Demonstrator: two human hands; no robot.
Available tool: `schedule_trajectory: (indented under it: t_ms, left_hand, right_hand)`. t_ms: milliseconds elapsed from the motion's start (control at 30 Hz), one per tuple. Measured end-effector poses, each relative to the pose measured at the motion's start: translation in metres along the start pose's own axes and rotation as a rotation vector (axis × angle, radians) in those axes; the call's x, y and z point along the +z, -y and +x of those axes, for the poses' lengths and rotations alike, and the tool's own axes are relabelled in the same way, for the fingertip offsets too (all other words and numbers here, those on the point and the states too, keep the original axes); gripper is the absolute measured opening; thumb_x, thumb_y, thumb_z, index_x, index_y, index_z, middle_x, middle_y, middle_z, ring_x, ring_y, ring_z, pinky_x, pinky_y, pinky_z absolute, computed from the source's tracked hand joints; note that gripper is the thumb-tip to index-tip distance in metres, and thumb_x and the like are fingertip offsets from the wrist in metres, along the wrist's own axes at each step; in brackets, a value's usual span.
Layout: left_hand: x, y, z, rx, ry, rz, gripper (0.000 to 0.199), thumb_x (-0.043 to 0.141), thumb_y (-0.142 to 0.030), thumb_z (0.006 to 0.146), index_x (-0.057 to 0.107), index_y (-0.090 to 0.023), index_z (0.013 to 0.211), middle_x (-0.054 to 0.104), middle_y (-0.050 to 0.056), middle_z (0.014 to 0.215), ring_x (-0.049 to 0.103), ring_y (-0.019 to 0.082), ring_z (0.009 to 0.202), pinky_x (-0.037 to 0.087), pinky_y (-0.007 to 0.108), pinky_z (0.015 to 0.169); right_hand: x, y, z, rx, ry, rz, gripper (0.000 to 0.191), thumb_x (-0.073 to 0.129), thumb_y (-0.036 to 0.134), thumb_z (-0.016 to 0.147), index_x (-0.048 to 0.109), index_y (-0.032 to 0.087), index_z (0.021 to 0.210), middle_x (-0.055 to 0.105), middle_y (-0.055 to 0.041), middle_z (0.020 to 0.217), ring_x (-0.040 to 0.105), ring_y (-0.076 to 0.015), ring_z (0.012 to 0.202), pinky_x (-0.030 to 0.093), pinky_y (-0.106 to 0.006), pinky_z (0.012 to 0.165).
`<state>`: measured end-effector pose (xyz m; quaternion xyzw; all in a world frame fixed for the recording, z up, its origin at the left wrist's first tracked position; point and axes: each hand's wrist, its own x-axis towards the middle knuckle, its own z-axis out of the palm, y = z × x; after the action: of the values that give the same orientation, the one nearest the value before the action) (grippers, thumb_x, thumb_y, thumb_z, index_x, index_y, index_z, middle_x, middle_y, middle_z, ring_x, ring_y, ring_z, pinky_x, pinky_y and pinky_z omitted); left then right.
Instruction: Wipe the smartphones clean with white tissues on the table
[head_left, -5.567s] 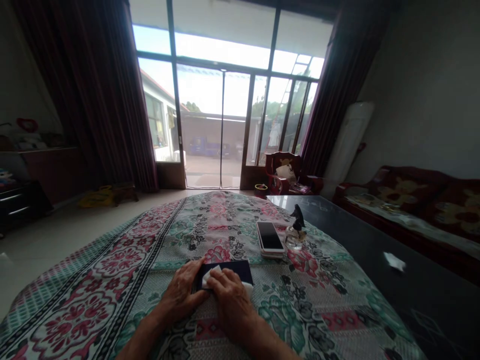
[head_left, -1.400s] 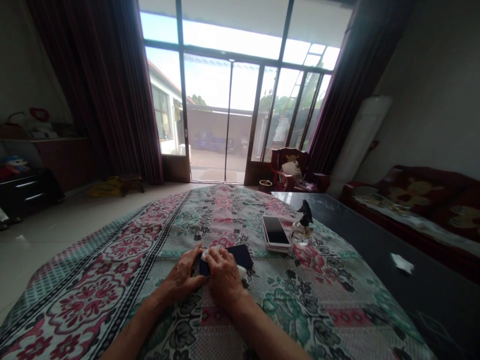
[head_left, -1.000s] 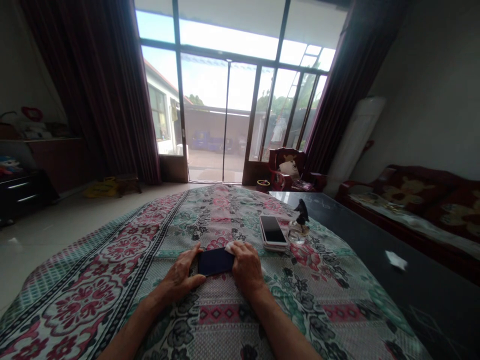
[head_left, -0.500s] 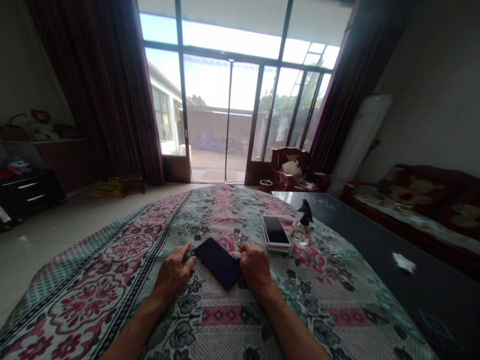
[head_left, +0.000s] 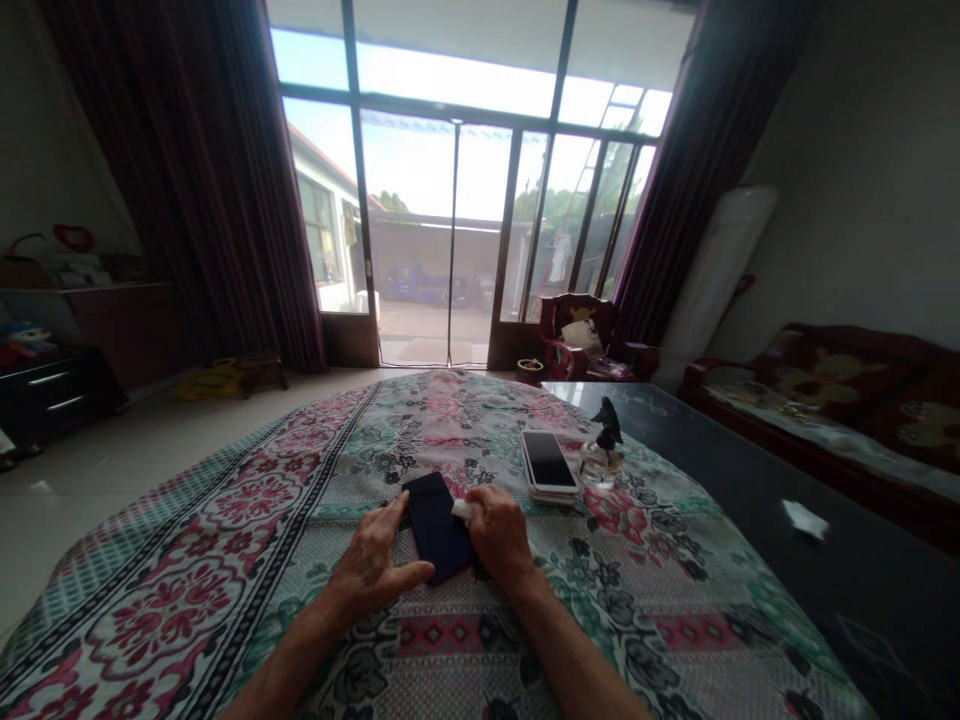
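Observation:
A dark-screened phone (head_left: pixel 435 520) lies face up on the patterned tablecloth, slightly tilted to the left at its top. My left hand (head_left: pixel 375 560) braces its left side, with the index finger at the upper left edge and the thumb at the lower left. Over the phone's right edge, my right hand (head_left: pixel 499 535) is closed on a small white wad (head_left: pixel 462 511), perhaps tissue or cloth; most of it is hidden in the fingers. To the right rest a white-edged phone (head_left: pixel 551 462) on a small stack and a clear spray bottle (head_left: pixel 600 464) with a black trigger head.
The floral tablecloth (head_left: pixel 360 645) covers the table. A black tabletop (head_left: pixel 742 510) adjoins at right, with a crumpled white paper (head_left: pixel 805 520) on it. Beyond stand a wooden armchair (head_left: pixel 574 335), a sofa (head_left: pixel 840 375) and glass doors (head_left: pixel 450 240).
The dark phone has turned clockwise to stand more upright. My left hand has moved right onto its edge. My right hand, with the white wad, has shifted slightly left over the phone.

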<state>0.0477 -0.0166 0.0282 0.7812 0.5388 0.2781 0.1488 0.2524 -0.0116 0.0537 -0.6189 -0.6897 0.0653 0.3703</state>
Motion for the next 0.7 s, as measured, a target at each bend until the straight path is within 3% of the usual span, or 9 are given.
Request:
schedule_trajectory:
  t_ms: [133, 300, 533, 700]
  left_hand:
    - [0.000, -0.009, -0.003, -0.030, 0.103, 0.080, 0.101, 0.072, -0.041, 0.060, 0.029, -0.006, 0.145, 0.037, 0.020, 0.149, 0.028, 0.035, 0.139, 0.028, 0.049, 0.113]
    - [-0.002, -0.016, -0.003, -0.035, 0.188, 0.083, 0.088, 0.062, -0.035, 0.068, 0.029, -0.010, 0.146, 0.033, 0.015, 0.152, 0.023, 0.033, 0.142, 0.023, 0.049, 0.115]
    - [0.003, -0.013, -0.002, -0.036, 0.141, 0.045, 0.088, 0.065, -0.035, 0.067, 0.031, -0.010, 0.145, 0.036, 0.017, 0.150, 0.027, 0.033, 0.141, 0.026, 0.051, 0.113]
    - [0.002, -0.016, -0.001, -0.013, 0.100, 0.016, 0.077, 0.062, -0.029, 0.068, 0.040, -0.013, 0.140, 0.033, 0.013, 0.152, 0.028, 0.032, 0.141, 0.027, 0.050, 0.114]
  right_hand:
    - [0.010, 0.002, -0.004, -0.172, -0.029, 0.069, 0.025, 0.048, 0.004, 0.078, 0.064, 0.018, 0.091, 0.062, -0.0042, 0.093, 0.055, -0.0164, 0.093, 0.038, -0.024, 0.086]
    - [0.008, 0.009, -0.010, -0.234, 0.077, -0.004, 0.020, 0.056, 0.011, 0.076, 0.066, 0.022, 0.090, 0.062, -0.0027, 0.095, 0.053, -0.0181, 0.094, 0.037, -0.026, 0.087]
    - [-0.005, 0.015, -0.009, -0.362, 0.321, -0.078, 0.020, 0.051, 0.014, 0.084, 0.069, 0.023, 0.079, 0.063, -0.0015, 0.088, 0.055, -0.0146, 0.086, 0.037, -0.025, 0.084]
    - [0.007, 0.009, 0.014, -0.389, 0.308, -0.103, 0.025, 0.047, 0.017, 0.090, 0.071, 0.023, 0.087, 0.065, -0.0022, 0.092, 0.055, -0.0148, 0.089, 0.036, -0.025, 0.087]
